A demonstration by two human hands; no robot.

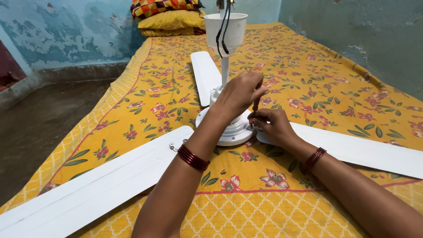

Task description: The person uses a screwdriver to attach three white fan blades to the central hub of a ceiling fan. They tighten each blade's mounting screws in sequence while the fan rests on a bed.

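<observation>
Hands meet at the white ceiling fan's motor hub (229,128), which lies on a yellow floral bedsheet (308,79); the left hand (240,92) is closed around a screwdriver (255,105) — its tip angled down at the hub's right edge; the right hand (271,123) pinches narrowly at that same spot, just where a blade (361,150) joins; what it pinches is too small to tell; a loose screw (223,172) lies on the sheet near the left wrist.

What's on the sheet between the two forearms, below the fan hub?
Head view: a small loose screw lies on the floral bedsheet between the forearms, just below the white fan motor hub; otherwise bare sheet.
</observation>
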